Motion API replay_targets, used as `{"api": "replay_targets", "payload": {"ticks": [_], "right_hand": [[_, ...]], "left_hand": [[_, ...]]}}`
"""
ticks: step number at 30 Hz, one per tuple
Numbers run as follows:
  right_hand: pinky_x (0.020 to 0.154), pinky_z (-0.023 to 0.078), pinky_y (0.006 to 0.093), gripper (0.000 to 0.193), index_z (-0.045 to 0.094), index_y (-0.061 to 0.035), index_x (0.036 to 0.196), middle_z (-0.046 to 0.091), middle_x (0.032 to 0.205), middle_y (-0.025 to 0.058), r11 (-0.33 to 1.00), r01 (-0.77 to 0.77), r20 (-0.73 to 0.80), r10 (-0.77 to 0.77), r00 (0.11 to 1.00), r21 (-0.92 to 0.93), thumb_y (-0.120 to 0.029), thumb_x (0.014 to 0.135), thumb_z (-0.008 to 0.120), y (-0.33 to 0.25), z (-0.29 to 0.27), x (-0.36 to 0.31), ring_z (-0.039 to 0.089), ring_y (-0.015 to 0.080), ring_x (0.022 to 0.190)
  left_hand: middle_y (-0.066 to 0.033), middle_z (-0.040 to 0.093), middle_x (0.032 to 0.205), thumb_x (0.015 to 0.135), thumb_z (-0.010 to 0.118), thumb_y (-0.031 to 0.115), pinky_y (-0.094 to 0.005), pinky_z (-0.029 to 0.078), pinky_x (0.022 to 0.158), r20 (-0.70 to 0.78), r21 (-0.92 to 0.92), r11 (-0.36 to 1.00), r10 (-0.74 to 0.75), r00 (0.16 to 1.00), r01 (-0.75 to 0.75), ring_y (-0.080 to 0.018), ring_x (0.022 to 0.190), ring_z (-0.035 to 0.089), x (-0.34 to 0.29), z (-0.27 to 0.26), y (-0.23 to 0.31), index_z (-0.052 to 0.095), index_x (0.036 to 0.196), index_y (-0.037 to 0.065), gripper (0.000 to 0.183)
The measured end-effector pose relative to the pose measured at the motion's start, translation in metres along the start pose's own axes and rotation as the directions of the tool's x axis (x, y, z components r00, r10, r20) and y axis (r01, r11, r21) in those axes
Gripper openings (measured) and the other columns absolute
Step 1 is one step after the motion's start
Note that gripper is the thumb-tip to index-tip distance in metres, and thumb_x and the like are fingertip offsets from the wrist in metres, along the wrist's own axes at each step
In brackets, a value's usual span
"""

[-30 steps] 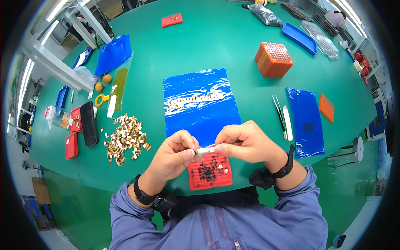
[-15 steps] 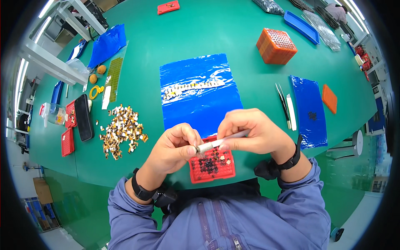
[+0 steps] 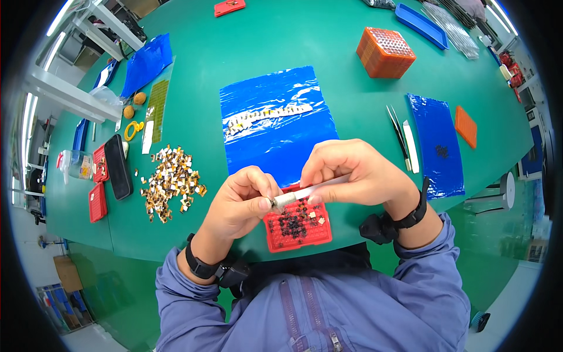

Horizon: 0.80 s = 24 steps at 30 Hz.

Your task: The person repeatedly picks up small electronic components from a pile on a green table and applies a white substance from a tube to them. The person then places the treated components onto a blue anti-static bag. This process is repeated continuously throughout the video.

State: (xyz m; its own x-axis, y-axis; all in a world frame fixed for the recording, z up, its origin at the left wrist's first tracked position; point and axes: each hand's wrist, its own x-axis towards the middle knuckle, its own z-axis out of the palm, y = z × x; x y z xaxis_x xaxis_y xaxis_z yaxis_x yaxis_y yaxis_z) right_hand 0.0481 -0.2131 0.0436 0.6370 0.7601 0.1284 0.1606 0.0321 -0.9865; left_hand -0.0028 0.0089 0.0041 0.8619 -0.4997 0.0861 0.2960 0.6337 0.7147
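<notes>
My right hand grips a pale, pen-shaped tool with a wider greyish front end, angled down to the left. At that front end my left hand pinches thumb against fingers on a tiny dark part, too small to name. Below both hands lies a red ribbed tray holding many small black parts and a few cream-coloured pieces. Just beyond, a blue plastic sheet carries a row of small white and gold pieces.
Left of me is a pile of small white-and-brown flex pieces, a black phone and yellow scissors. To the right lie tweezers, a white strip and another blue sheet. An orange tray stack stands farther back.
The view has shifted slightly, so the table things sit a little higher in it. Both hands stay together over the tray with the same grip on the tool and part.
</notes>
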Motion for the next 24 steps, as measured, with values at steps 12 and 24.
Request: {"api": "replay_targets", "payload": {"ticks": [12, 24], "right_hand": [[0.046, 0.035, 0.018, 0.01, 0.063, -0.0008, 0.084, 0.056, 0.062, 0.0005, 0.997, -0.058, 0.027, 0.059, 0.998, -0.06, -0.011, 0.082, 0.064, -0.007, -0.006, 0.001, 0.048, 0.0037, 0.053], [0.049, 0.037, 0.0208, 0.017, 0.064, -0.0026, 0.079, 0.059, 0.064, 0.0001, 0.98, -0.152, 0.107, 0.166, 0.98, -0.128, -0.018, 0.076, 0.07, 0.004, -0.022, 0.0, 0.05, 0.0046, 0.056]], "left_hand": [[-0.0078, 0.056, 0.079, 0.078, 0.064, -0.001, -0.028, 0.044, 0.07, 0.04, 0.026, 1.0, -0.014, 0.999, 0.013, -0.0159, 0.078, 0.055, -0.001, -0.002, -0.001, 0.054, 0.081, 0.003, 0.012], [-0.0077, 0.06, 0.078, 0.081, 0.061, 0.0, -0.026, 0.05, 0.068, -0.06, 0.352, 0.92, -0.161, 0.985, 0.171, -0.0146, 0.073, 0.061, 0.0, 0.001, 0.003, 0.053, 0.082, 0.001, 0.009]]}}
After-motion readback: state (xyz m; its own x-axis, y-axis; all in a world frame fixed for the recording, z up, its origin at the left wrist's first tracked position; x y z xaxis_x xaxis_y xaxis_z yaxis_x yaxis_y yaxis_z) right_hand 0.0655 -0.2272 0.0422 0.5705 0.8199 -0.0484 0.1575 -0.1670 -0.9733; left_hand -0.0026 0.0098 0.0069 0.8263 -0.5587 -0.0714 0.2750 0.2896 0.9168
